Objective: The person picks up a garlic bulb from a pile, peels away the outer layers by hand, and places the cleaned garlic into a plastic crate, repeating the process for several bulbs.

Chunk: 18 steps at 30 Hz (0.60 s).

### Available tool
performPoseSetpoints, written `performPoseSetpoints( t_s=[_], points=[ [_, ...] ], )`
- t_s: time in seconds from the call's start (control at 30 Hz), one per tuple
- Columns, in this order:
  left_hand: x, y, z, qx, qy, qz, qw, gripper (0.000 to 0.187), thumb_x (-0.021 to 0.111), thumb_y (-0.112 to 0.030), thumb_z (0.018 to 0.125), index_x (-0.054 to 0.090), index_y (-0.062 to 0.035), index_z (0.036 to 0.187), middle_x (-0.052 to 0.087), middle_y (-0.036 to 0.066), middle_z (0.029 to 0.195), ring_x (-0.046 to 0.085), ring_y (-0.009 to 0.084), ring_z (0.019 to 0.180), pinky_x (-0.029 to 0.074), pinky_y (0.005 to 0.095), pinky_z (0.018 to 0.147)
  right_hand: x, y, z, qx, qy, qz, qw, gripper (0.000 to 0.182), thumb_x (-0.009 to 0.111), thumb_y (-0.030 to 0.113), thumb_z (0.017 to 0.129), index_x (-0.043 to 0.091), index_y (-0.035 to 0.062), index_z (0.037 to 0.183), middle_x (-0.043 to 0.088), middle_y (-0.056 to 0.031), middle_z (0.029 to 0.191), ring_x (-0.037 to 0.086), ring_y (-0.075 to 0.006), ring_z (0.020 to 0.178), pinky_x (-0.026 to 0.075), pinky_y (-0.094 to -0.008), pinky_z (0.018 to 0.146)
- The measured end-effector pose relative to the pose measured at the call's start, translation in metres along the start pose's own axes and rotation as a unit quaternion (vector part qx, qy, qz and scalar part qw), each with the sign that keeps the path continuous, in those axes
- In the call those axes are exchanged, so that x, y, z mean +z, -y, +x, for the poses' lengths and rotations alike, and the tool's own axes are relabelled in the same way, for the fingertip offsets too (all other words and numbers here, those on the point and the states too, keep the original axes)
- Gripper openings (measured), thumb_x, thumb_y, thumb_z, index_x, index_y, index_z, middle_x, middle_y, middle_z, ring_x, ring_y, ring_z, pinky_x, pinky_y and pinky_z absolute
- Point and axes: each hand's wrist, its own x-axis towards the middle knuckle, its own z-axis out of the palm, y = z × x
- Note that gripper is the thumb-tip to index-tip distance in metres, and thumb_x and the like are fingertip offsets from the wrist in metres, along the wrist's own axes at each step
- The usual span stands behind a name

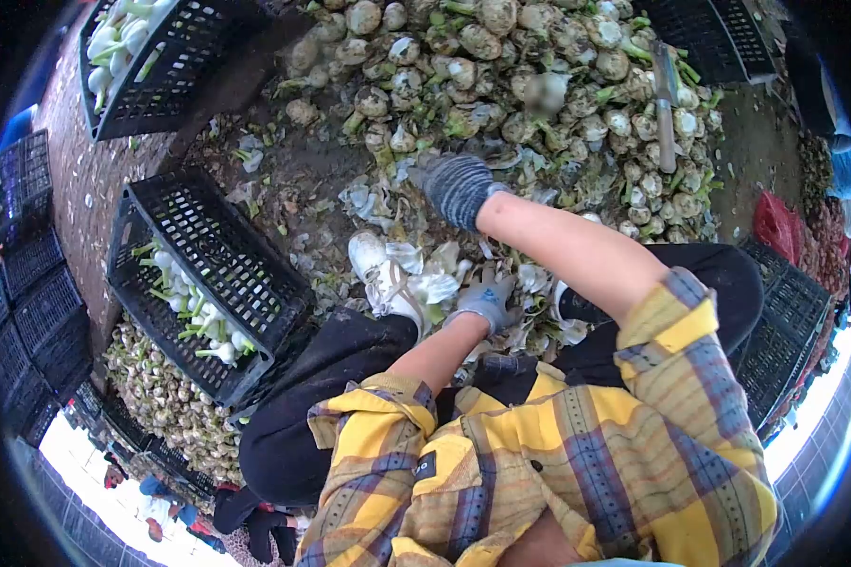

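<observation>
Spreading across the dark ground (752,142) in front of the person is the biggest thing in view, a heap of soil-stained garlic bulbs (501,66), some with green stem stubs. A smaller pile of bulbs (175,416) lies beyond the person's left knee. Black slatted crates come next: the near crate (241,255) stands just beside the left leg, with clean white bulbs (194,312) on green stems inside, and the far crate (184,71) at upper left carries more of the same. The person's yellow plaid shirt (558,454) fills the foreground, sleeves rolled to the forearms. A red bag (777,227) sits near the heap's right side. A knife (667,137) rests on the heap, its handle toward the person. One white shoe (388,274) is planted among the peelings.

Both hands are gloved. The right hand (459,189), in striped dark grey, reaches to the heap's near edge; its fingers are blurred, so I cannot tell whether it grips a bulb. The left hand (485,300), in lighter grey, is low over the loose skins (435,286) beside the shoe, fingers spread; whether anything lies under its palm is hidden.
</observation>
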Motion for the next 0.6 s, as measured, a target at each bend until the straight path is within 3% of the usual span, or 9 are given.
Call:
performPoseSetpoints(
  t_s=[0.07,0.17,0.2,0.3,0.4,0.43,0.57,0.6],
  points=[
    [-0.005,0.004,-0.003,0.026,-0.069,0.042,0.996,0.076,0.064,-0.042,0.072,0.033,-0.0139,0.136,0.026,0.023,0.14,0.046,0.0426,0.115,0.041,0.0433,0.093,0.02,0.007,0.021,0.023,-0.032,0.012,0.999,0.04,0.042,0.012,0.082,0.05,0.0083,0.121,0.054,-0.016,0.118,0.059,-0.0304,0.096,0.049,-0.0416,0.078],
    [-0.014,0.002,-0.003,0.009,-0.078,0.006,0.997,0.076,0.062,-0.045,0.074,0.034,-0.0113,0.135,0.028,0.023,0.139,0.05,0.0413,0.11,0.042,0.0429,0.092,0.042,0.007,0.033,0.063,-0.141,-0.013,0.988,0.042,0.039,0.011,0.084,0.045,0.0085,0.126,0.052,-0.0148,0.121,0.058,-0.03,0.098,0.048,-0.0423,0.079],
    [-0.016,0.001,-0.001,-0.005,-0.071,-0.018,0.997,0.075,0.059,-0.049,0.074,0.036,-0.0094,0.134,0.035,0.022,0.135,0.051,0.0372,0.111,0.042,0.0418,0.091,0.054,0.006,0.048,0.077,-0.173,0.003,0.982,0.04,0.039,0.011,0.084,0.048,0.0079,0.123,0.054,-0.0149,0.119,0.058,-0.0291,0.1,0.048,-0.0415,0.079],
    [-0.026,0.0,-0.001,-0.006,-0.084,-0.018,0.996,0.072,0.057,-0.05,0.075,0.039,-0.0104,0.132,0.044,0.019,0.13,0.052,0.0346,0.11,0.044,0.0409,0.089,0.065,-0.002,0.067,0.088,-0.053,0.026,0.994,0.036,0.04,0.011,0.084,0.052,0.0072,0.117,0.055,-0.014,0.118,0.058,-0.0293,0.099,0.049,-0.0411,0.079],
    [-0.021,0.012,0.016,-0.002,-0.069,-0.041,0.997,0.068,0.056,-0.048,0.076,0.039,-0.0137,0.133,0.036,0.018,0.135,0.037,0.0383,0.123,0.034,0.0454,0.1,0.043,0.005,0.05,0.083,-0.045,0.045,0.994,0.031,0.04,0.016,0.086,0.057,0.0098,0.111,0.056,-0.0126,0.116,0.06,-0.03,0.097,0.049,-0.0409,0.077],
    [-0.02,0.015,0.017,-0.001,-0.101,-0.031,0.994,0.066,0.056,-0.047,0.076,0.041,-0.014,0.131,0.038,0.018,0.134,0.037,0.0374,0.123,0.034,0.0452,0.1,0.028,0.008,0.041,0.088,-0.044,0.064,0.993,0.031,0.04,0.017,0.087,0.058,0.0105,0.111,0.056,-0.0125,0.115,0.06,-0.0301,0.096,0.05,-0.0408,0.076],
    [-0.022,0.024,0.003,0.028,-0.24,0.055,0.969,0.053,0.055,-0.043,0.076,0.053,-0.0131,0.12,0.05,0.016,0.123,0.042,0.0334,0.12,0.038,0.0425,0.096,0.106,-0.01,0.054,0.08,-0.235,0.017,0.968,0.034,0.038,0.016,0.087,0.055,0.0112,0.115,0.057,-0.0148,0.114,0.061,-0.0305,0.093,0.049,-0.0413,0.077],
    [-0.021,0.026,-0.001,0.042,-0.278,0.086,0.956,0.049,0.055,-0.042,0.077,0.057,-0.0124,0.116,0.055,0.014,0.119,0.044,0.0323,0.118,0.04,0.0414,0.094,0.047,-0.003,0.026,0.117,-0.049,0.058,0.99,0.037,0.041,0.015,0.085,0.051,0.0085,0.12,0.055,-0.0185,0.117,0.061,-0.0314,0.095,0.049,-0.0412,0.078]
  ],
)
